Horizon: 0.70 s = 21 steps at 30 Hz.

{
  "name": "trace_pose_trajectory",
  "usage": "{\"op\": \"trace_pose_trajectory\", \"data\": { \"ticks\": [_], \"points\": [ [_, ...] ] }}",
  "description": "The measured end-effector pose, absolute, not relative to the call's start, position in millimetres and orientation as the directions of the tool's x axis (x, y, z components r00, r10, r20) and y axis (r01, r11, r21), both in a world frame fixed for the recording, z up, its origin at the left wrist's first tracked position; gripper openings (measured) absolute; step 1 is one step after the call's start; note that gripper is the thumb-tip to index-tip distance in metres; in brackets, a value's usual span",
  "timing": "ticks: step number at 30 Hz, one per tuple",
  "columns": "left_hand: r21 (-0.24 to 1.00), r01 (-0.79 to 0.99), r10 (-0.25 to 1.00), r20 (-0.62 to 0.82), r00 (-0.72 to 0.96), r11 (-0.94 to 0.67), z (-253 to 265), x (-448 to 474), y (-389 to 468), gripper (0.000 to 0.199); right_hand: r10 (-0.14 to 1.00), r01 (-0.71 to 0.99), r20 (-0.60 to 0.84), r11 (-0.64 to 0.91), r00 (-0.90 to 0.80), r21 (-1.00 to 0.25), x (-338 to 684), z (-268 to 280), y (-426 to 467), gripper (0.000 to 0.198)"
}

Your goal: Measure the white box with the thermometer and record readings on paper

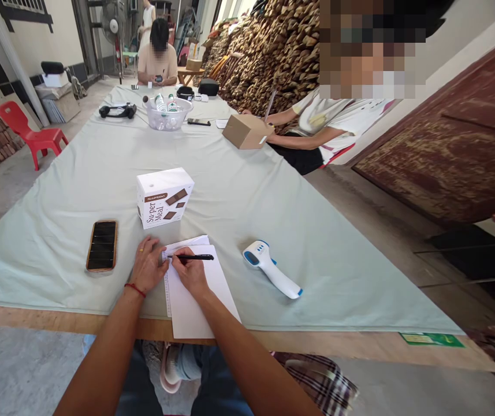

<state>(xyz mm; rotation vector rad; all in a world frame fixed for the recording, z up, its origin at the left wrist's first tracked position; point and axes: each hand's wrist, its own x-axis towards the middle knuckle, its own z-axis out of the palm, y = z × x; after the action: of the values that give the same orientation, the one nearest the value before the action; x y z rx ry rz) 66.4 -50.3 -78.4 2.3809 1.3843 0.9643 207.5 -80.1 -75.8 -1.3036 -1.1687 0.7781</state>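
Observation:
My right hand [190, 273] grips a black pen [201, 257], its tip down near the upper left of a white sheet of paper [199, 318]. My left hand [147, 267] lies flat with fingers stretched at the paper's left edge, a red cord on its wrist. More paper shows from under the top sheet. Just beyond both hands stands a white box [164, 198] with brown bar pictures. A smartphone [102, 245] in an orange-brown case lies left of my left hand. To the right of the paper lies a white and blue infrared thermometer [271, 267].
Farther along the cloth-covered table [247, 185] are a plastic basket of bottles [167, 118], a black headset-like device [118, 111] and a cardboard box [247, 131]. One person sits at the right side, another at the far end. A red chair [34, 136] stands left.

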Motion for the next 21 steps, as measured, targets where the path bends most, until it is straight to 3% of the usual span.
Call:
{"op": "trace_pose_trajectory", "data": {
  "ticks": [21],
  "points": [
    [0.494,0.677,0.826,0.45,0.338,-0.546,-79.9,65.8,-49.3,0.028,0.922,0.202,0.199,0.137,0.331,-0.97,208.6,-77.6,-80.8,0.014]
  ]
}}
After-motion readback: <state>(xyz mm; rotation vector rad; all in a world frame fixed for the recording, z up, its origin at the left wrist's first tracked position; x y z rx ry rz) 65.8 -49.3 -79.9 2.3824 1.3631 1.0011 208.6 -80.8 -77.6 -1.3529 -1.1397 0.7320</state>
